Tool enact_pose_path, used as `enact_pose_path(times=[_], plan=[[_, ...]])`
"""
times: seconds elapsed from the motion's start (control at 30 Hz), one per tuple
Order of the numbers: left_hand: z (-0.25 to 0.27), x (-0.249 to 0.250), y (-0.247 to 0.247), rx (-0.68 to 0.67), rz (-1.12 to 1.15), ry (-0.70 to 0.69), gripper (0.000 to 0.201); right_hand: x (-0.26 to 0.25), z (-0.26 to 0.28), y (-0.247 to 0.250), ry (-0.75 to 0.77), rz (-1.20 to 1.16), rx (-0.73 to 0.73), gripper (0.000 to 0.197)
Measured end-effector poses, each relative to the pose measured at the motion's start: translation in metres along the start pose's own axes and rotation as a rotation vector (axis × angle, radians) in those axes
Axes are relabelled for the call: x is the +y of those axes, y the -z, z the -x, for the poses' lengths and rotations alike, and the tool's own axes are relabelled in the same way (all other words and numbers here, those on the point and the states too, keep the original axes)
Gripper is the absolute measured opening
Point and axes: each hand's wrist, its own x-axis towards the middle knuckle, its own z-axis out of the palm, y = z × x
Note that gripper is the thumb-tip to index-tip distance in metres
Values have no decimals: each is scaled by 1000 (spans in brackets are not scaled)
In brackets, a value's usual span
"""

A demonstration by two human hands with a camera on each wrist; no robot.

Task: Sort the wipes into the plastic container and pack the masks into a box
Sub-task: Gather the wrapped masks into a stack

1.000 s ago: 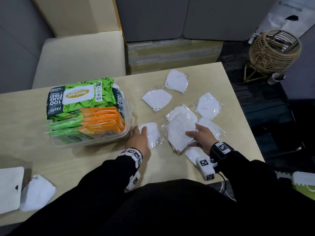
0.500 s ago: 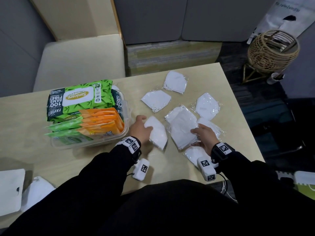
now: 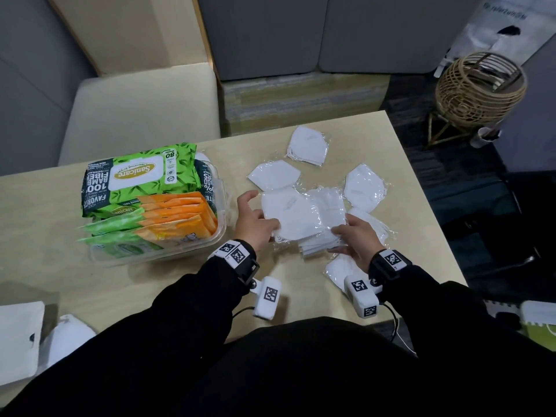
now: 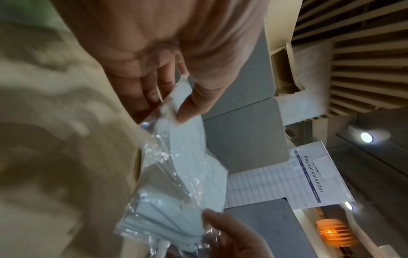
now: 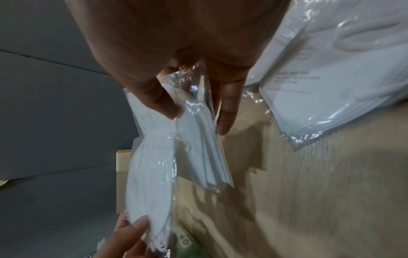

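Observation:
A stack of wrapped white masks (image 3: 304, 219) is held between both hands just above the table. My left hand (image 3: 255, 216) pinches the top mask (image 4: 189, 157) at its left edge with thumb and fingers. On the stack's right edge, my right hand (image 3: 349, 233) grips with the thumb on top and the fingers beneath (image 5: 196, 113). Loose masks lie around: two at the back (image 3: 307, 145) (image 3: 273, 174), one at the right (image 3: 364, 188), one under my right wrist (image 3: 337, 270). The clear plastic container (image 3: 221, 206) at the left holds green and orange wipe packs (image 3: 141, 179).
A flat white box (image 3: 18, 341) and another mask (image 3: 69, 335) lie at the near left table edge. A cream chair (image 3: 141, 112) stands behind the table. A wicker basket (image 3: 478, 88) is on the floor past the right edge.
My left hand carried one mask from beside the container to the right and laid it on the stack. My right hand now grips the stack's edge instead of resting on it.

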Motion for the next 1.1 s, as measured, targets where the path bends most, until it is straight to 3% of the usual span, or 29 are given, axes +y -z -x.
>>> enact_pose_path(times=[0.27,0.4,0.53,0.67,0.77,0.87,1.1], plan=[[2,-1,5,97,74,25,62,3,1,2,39,23,-35,12],[0,-2,7,101,72,-39,57,3,2,3,35,22,-50,13],[0,2,7,-49,-72,-212,74,6,-2,4,5,65,-74,18],[9,9,-2,-155,-344,-343,67,8,0,-1,-31,72,-207,20],[6,8,-7,-128,-441,-366,57,7,6,-2,-23,85,-303,15],[-1,4,-4,-63,-497,-358,47,9,6,1,-29,81,-337,23],[-6,-6,3,-19,-413,-348,36,3,13,-1,-2,60,-419,35]])
